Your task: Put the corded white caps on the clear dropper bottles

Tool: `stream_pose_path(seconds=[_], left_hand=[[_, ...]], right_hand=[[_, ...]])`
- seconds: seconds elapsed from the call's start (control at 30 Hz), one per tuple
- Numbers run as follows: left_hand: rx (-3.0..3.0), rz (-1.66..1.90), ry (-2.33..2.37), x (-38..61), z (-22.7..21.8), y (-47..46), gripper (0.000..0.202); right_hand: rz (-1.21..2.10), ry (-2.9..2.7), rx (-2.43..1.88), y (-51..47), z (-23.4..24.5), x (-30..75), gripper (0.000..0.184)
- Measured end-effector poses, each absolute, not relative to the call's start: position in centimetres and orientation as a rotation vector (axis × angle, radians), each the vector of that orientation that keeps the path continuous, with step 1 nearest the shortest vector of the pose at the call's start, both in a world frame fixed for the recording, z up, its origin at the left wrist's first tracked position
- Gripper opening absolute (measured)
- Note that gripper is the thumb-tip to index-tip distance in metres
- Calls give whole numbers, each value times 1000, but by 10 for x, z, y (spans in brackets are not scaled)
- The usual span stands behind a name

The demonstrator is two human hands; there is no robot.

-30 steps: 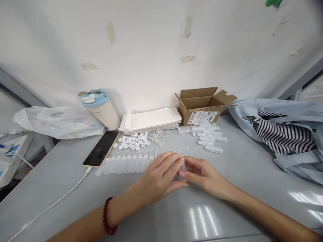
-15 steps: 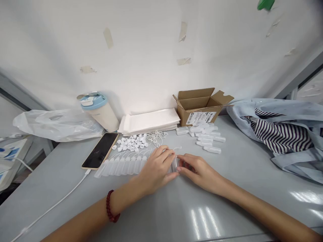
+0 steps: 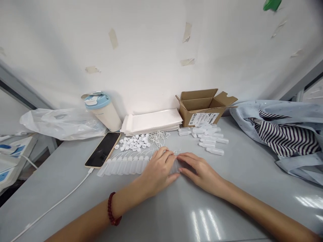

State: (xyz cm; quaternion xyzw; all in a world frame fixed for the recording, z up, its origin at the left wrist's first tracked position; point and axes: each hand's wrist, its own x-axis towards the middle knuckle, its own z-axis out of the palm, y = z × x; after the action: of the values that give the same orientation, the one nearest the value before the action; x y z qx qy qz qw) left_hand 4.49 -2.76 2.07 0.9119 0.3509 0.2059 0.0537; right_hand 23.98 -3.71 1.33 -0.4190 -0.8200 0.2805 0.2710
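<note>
A row of translucent plastic tubes [image 3: 123, 166] with white caps and thin cords lies side by side at mid-table. My left hand [image 3: 161, 168] is curled over the right part of this row, fingertips at the capped end and thumb at the near end. At the row's right end, my right hand [image 3: 195, 168] has its fingers and thumb bent around an end tube [image 3: 176, 166]. Both hands meet there, and their fingers partly hide the tubes. White loose caps [image 3: 135, 143] and a tangle of white cords [image 3: 159, 137] lie behind the row.
More clear tubes [image 3: 212, 137] lie before an open cardboard box [image 3: 202, 111]. White envelopes [image 3: 153, 120] are stacked by the wall. On the left are a phone [image 3: 103, 150] with its cable, a tumbler [image 3: 107, 116] and a plastic bag [image 3: 63, 124]; a blue fabric bag [image 3: 252, 117] sits right.
The view has shifted slightly, so everything sits a little further right. My fingers have drawn slightly closer together around the tube at the row's right end.
</note>
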Motion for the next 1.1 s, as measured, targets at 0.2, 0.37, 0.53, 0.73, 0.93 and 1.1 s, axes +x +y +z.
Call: stream_pose_path(seconds=[0.2,0.37,0.53,0.73,0.93,1.1], left_hand=[[2771,621,1071,38,21,-27,50],[2791,608,1106,36,20,-23,57],[2801,629,1118,35,19,-21,58],[2792,653,1090,36,17,-23,55],[2759,717,1113,28,23,-20,66],[2674,811,1187,17,32,-13,62]], right_hand=[[738,-2216,-1123,-36,13,240,29],[718,-2244,-1140,-36,12,241,31],[715,-2256,-1161,-37,13,240,31],[705,-2253,-1151,-37,13,241,33],[712,-2274,-1152,-36,13,245,42],[676,-2281,-1163,-35,7,245,42]])
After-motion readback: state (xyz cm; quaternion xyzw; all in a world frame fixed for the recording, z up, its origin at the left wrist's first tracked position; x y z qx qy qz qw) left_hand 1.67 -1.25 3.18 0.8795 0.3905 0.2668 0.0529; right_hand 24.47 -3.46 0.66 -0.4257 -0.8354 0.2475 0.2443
